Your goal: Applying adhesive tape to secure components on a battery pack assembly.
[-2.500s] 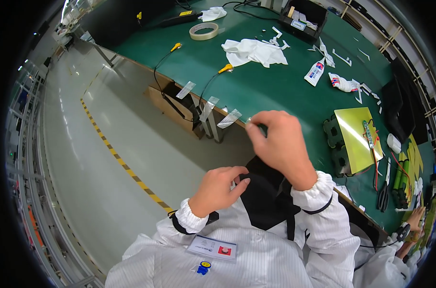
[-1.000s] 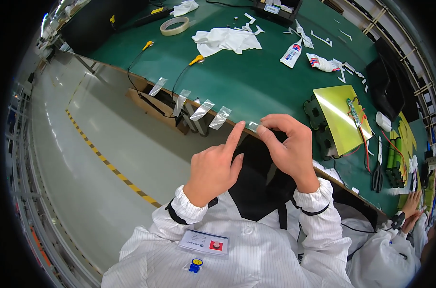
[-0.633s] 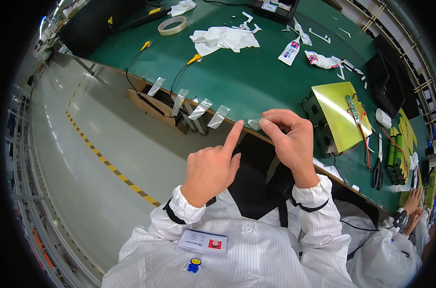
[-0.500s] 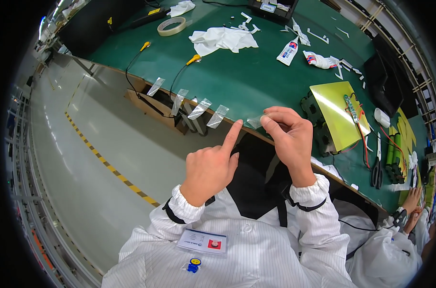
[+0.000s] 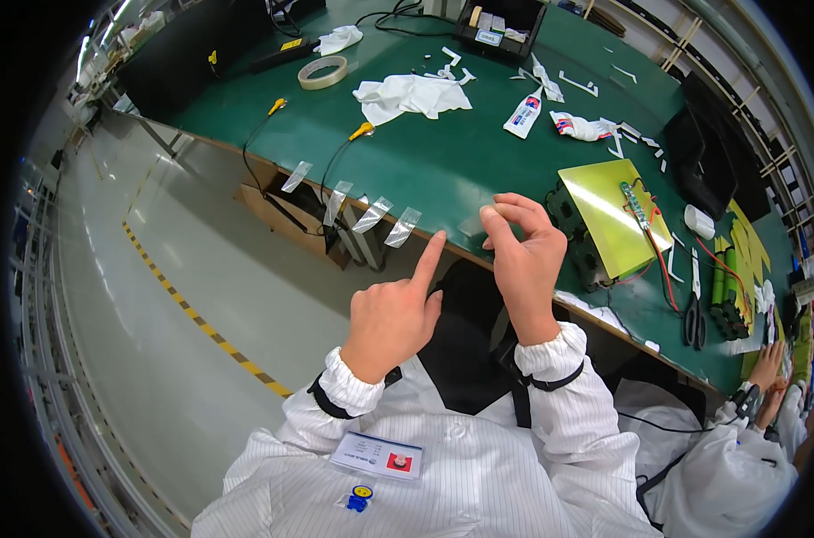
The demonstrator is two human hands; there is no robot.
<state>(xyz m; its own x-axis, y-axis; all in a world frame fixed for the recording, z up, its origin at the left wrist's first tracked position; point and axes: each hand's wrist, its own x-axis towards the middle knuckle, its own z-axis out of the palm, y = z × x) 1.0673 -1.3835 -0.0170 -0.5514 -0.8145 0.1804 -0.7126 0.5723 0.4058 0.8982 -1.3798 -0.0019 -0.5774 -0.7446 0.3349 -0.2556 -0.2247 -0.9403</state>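
At the near edge of the green table, my right hand (image 5: 528,260) pinches a small clear tape piece (image 5: 471,226) between thumb and forefinger. The piece is see-through, and whether it touches the table is hard to make out. My left hand (image 5: 391,321) is just left of it, holding nothing. Its index finger points out with the tip at the table edge, while the other fingers curl in. Several clear tape strips (image 5: 402,228) hang in a row from the edge, left of my hands.
Right of my hands stands a battery pack (image 5: 579,235) with a yellow sheet (image 5: 615,220) leaning on it. Scissors (image 5: 694,309) lie beyond. Farther back are a white cloth (image 5: 411,96), a tape roll (image 5: 323,73) and a tube (image 5: 523,116). Another person's hands (image 5: 767,369) work at far right.
The view has shifted slightly. My right hand has moved a little farther from the edge, over the table, with the tape piece. My left hand stays nearly where it was.
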